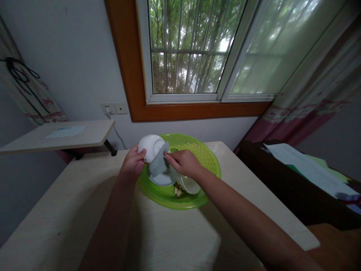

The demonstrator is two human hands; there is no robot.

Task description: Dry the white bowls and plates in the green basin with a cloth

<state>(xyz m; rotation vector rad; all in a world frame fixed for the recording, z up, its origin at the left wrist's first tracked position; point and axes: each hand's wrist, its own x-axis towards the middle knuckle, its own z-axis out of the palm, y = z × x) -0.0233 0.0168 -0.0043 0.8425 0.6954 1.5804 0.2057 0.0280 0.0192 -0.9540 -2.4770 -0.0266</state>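
My left hand (134, 160) grips the edge of a small white bowl (149, 146), tilted so its underside with the foot ring faces up. A grey cloth (159, 162) hangs from my right hand (183, 162), its fingers pinched on the upper corner against the bowl's side. Below the cloth a white plate (162, 180) lies in a round green plastic basket (207, 158). Under my right wrist a white cup (190, 185) rests on its side in the basket. Beside it are small light wooden pieces (177, 190), whose kind I cannot make out.
The basket stands on a pale wooden table (169, 233) by the window wall. At left a raised shelf (64, 135) carries a paper; behind it are a wall socket (114, 108) and a cable. Papers (307, 173) lie on a dark surface at right.
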